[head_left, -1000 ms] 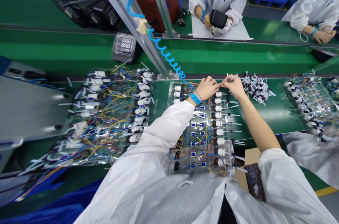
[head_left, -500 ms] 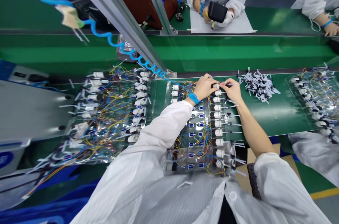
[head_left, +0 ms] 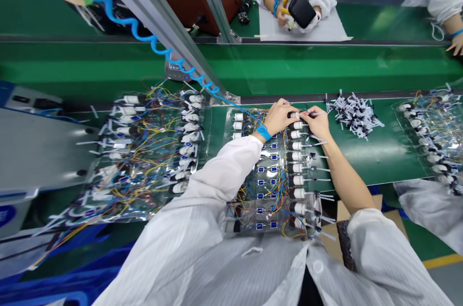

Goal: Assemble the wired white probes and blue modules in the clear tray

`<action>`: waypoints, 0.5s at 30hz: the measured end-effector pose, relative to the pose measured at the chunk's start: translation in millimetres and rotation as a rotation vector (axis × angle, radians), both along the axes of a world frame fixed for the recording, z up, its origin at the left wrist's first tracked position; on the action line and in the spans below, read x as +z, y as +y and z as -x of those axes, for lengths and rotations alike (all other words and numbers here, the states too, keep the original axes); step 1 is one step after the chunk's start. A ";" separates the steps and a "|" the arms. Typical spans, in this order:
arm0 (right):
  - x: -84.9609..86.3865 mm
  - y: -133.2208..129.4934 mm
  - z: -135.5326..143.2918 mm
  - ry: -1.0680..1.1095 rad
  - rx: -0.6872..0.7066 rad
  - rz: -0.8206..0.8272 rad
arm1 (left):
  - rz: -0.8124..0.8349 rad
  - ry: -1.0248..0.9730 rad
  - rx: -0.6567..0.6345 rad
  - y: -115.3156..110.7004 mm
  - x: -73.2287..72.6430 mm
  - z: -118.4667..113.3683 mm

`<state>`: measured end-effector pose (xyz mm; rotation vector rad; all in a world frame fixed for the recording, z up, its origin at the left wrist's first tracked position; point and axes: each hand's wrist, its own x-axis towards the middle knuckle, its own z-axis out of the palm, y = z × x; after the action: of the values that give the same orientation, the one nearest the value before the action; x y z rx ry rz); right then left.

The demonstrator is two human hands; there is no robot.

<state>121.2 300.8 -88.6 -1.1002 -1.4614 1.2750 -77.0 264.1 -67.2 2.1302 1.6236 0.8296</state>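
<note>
My left hand [head_left: 279, 117], with a blue wrist strap [head_left: 264, 132], pinches a small white-and-black cylinder [head_left: 295, 115] at the top of the right-hand row. My right hand [head_left: 317, 122] is closed at that cylinder's right end, on a thin white tube piece [head_left: 318, 113] that sticks out past the fingers. The fingertips of both hands nearly meet, so the exact joint is hidden. Below them lie more such cylinders in a clear plastic tray [head_left: 318, 209], several with white tubes attached. Coloured wires [head_left: 278, 200] and small blue parts [head_left: 261, 182] fill the tray's middle.
A heap of white tube pieces with black parts [head_left: 354, 115] lies right of my hands. Wired trays stand left [head_left: 144, 151] and far right [head_left: 437, 132]. A metal post [head_left: 159, 21] and blue coiled cord [head_left: 155, 45] cross the upper left. Across the bench a co-worker holds a black device [head_left: 302, 9].
My hands stay at the same cylinder, with little visible movement. The view has shifted slightly. Across the bench, the co-worker has tilted the black device.
</note>
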 end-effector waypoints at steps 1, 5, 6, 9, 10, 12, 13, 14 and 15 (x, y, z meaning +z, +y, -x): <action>-0.1 -0.2 -0.1 0.005 0.001 0.002 | 0.002 -0.001 -0.001 0.2 -0.1 0.0; -3.7 0.3 0.8 0.013 -0.023 -0.015 | 0.000 0.005 -0.005 1.1 -0.4 -0.3; -5.1 0.8 1.3 -0.001 -0.026 -0.025 | -0.002 0.011 -0.005 1.4 -0.4 -0.5; -8.8 1.9 3.0 -0.061 -0.029 -0.064 | -0.005 0.025 -0.004 2.2 -0.2 -1.1; -9.4 1.9 3.3 -0.080 -0.030 -0.084 | -0.006 0.025 -0.003 2.4 -0.1 -1.2; -9.5 1.0 3.2 -0.116 -0.032 -0.129 | -0.009 0.021 -0.003 2.5 -0.1 -1.3; -9.1 0.2 2.7 -0.127 -0.034 -0.148 | -0.010 0.019 -0.004 2.4 -0.2 -1.2; -8.6 -0.6 1.8 -0.129 -0.030 -0.158 | -0.013 0.016 -0.005 2.4 -0.3 -1.2; -8.1 -1.4 0.8 -0.118 -0.021 -0.156 | -0.015 0.013 -0.005 2.3 -0.5 -1.2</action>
<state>120.4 299.3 -96.8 -1.0986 -1.6050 1.0770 -75.8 266.4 -67.7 2.1536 1.6234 0.8307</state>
